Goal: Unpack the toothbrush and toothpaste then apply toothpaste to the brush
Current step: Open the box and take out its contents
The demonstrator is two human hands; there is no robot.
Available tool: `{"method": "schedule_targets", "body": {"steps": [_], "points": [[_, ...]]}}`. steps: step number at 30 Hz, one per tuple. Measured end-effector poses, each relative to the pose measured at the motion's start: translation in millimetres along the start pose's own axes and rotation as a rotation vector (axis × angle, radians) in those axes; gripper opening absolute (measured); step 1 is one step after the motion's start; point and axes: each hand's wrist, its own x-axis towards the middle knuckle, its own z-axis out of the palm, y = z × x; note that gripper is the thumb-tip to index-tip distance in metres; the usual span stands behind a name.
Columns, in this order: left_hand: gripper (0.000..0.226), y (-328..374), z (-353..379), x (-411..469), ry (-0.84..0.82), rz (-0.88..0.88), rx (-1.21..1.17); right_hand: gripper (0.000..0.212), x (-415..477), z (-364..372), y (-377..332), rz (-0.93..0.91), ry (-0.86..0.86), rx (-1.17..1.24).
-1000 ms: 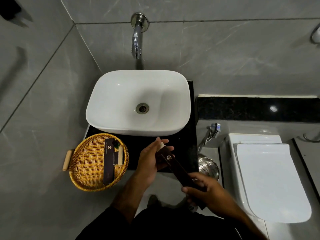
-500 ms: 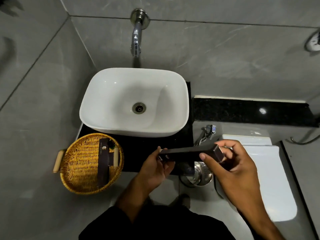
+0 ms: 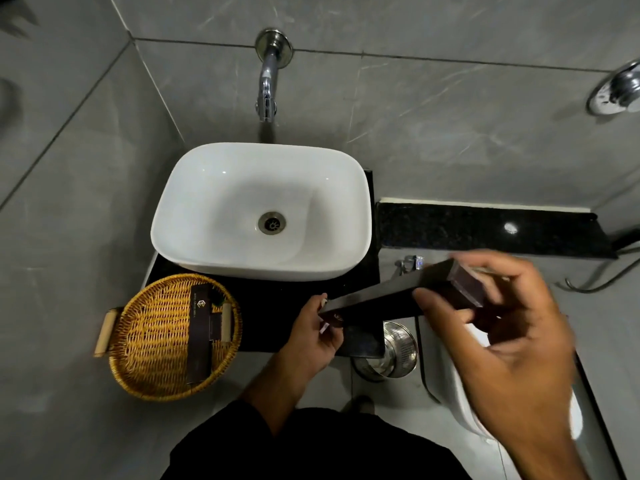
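A long dark brown box (image 3: 388,296) is held level in front of the sink, between both hands. My left hand (image 3: 313,336) grips its left end, where a small logo shows. My right hand (image 3: 498,327), large and blurred, holds the right end with thumb and fingers around it. What is inside the box is hidden. A second dark box (image 3: 199,336) with the same logo lies in the wicker basket (image 3: 149,341) at the left, next to a smaller dark packet (image 3: 217,327).
A white basin (image 3: 194,209) sits on a black counter (image 3: 263,306) under a chrome wall tap (image 3: 266,84). A steel bin (image 3: 398,351) stands on the floor below my hands. A white toilet (image 3: 460,407) and a black ledge (image 3: 485,230) are at the right.
The box swung from pointing down-right to lying nearly level, and my right hand rose with its end towards the camera. The view shifted slightly.
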Motion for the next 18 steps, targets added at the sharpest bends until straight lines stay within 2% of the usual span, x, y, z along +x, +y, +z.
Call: {"method": "schedule_targets", "body": {"steps": [3,4,6,8,11,13,16,18], "points": [[0.035,3,0,2,-0.029,-0.029,0.012,0.037,4,-20,2,0.069,0.113,0.187],[0.036,4,-1,5,-0.039,-0.022,0.039,0.037,5,-28,5,0.146,0.154,0.284],[0.04,5,-1,6,-0.069,-0.007,0.125,0.02,7,-42,17,0.328,0.207,0.456],[0.038,3,1,4,-0.138,-0.019,0.195,0.023,6,-51,34,0.485,0.192,0.521],[0.021,-7,9,-3,-0.269,-0.004,0.314,0.023,-9,-45,65,0.721,0.066,0.459],[0.023,-16,19,-5,-0.323,0.0,0.408,0.022,-27,-34,85,0.844,-0.043,0.33],[0.023,-29,34,-9,-0.402,-0.058,0.543,0.024,-53,-22,117,0.93,-0.264,0.171],[0.029,-37,40,-10,-0.403,-0.053,0.663,0.024,-65,-23,134,0.907,-0.415,0.115]]}}
